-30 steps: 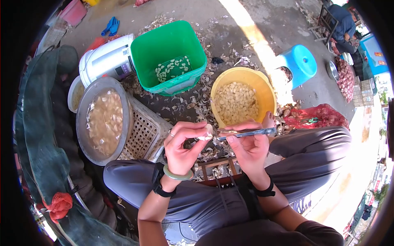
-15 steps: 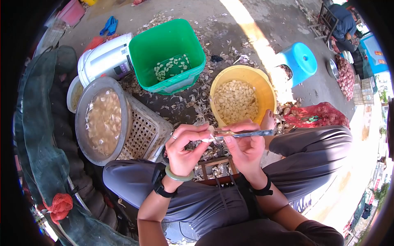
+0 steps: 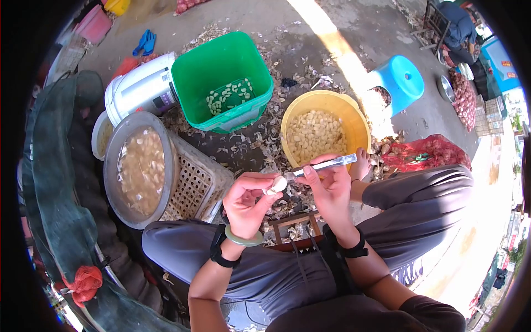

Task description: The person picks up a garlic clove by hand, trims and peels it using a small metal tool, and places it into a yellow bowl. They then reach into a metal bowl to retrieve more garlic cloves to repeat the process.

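Between the thumb and fingers of my left hand (image 3: 243,203) is a pale garlic clove (image 3: 277,185). My right hand (image 3: 333,193) grips a small knife (image 3: 337,162), its metal catching the light and its tip end pointing toward the clove with a small gap between them. Just beyond my hands stands a yellow basin (image 3: 359,124) with many peeled cloves (image 3: 315,134) in it. Below the hands, a low wooden frame (image 3: 297,226) sits between my legs.
A grey tub (image 3: 113,191) of cloves in cloudy water rests on a perforated crate (image 3: 213,182) at left. Beyond are a green bucket (image 3: 221,52) holding some cloves, a white bucket (image 3: 141,86), a blue stool (image 3: 402,83) and a red net bag (image 3: 437,152). Another person (image 3: 458,27) sits far right.
The knife has drawn back from the clove, and its outer end has tilted upward. My hands are slightly farther apart, and the pale clove shows more fully in my left fingers.
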{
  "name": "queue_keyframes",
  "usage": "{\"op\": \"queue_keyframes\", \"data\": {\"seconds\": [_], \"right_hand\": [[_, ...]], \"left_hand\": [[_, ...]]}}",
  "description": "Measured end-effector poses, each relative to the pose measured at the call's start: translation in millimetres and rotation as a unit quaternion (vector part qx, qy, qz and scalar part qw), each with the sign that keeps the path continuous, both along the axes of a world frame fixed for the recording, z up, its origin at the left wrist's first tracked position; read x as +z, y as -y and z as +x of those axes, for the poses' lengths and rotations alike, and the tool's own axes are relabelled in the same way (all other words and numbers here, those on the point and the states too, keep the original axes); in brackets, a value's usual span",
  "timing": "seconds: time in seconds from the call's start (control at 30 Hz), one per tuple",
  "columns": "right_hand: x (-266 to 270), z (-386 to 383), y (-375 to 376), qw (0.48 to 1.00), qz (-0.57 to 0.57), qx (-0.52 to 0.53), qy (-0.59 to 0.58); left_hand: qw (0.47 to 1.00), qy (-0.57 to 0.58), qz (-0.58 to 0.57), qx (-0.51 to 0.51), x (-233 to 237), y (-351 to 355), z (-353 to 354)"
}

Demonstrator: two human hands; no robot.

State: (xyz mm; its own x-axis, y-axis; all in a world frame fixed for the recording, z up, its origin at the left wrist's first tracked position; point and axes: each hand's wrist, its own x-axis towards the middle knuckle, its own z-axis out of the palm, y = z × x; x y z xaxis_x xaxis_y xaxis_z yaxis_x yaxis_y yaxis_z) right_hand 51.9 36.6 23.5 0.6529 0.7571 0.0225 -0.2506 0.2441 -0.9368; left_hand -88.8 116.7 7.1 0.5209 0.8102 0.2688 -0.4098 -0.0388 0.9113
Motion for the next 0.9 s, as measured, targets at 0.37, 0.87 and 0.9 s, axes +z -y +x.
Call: {"op": "queue_keyframes", "data": {"seconds": [0.37,0.87,0.9], "right_hand": [[44,3,11,0.986,-0.08,0.077,0.121],[36,-11,10,0.936,0.08,0.013,0.342],[36,-11,10,0.936,0.079,0.014,0.342]], "left_hand": [[0.983,0.092,-0.138,-0.079,2,-16,-5],[0.986,0.055,-0.075,-0.137,0,-12,-7],[0.986,0.053,-0.077,-0.135,1,-12,-7]]}}
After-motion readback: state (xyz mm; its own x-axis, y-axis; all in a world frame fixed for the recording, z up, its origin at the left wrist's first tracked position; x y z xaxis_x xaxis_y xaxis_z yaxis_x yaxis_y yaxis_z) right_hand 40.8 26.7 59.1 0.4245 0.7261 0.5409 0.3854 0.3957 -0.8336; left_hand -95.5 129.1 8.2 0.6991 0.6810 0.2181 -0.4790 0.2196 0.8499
